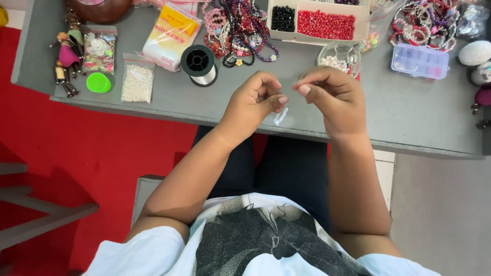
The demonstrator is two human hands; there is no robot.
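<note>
My left hand (254, 99) and my right hand (330, 94) are raised close together over the front of the grey table (409, 117), fingertips pinched and nearly touching. Whatever runs between them is too thin to see; a thread cannot be made out. A small white bit (280, 116) lies on the table just below the fingertips. A spool of clear thread (199, 64) stands to the left of my left hand. A round clear dish of white beads (339, 60) sits just behind my right hand.
A white tray of red and black beads (319, 23), a heap of bead necklaces (238, 28), bracelets (424, 23) and a clear compartment box (419, 60) line the back. Bead bags (137, 83), a green cap (98, 83) and small dolls (66, 56) lie left. Red floor lies below.
</note>
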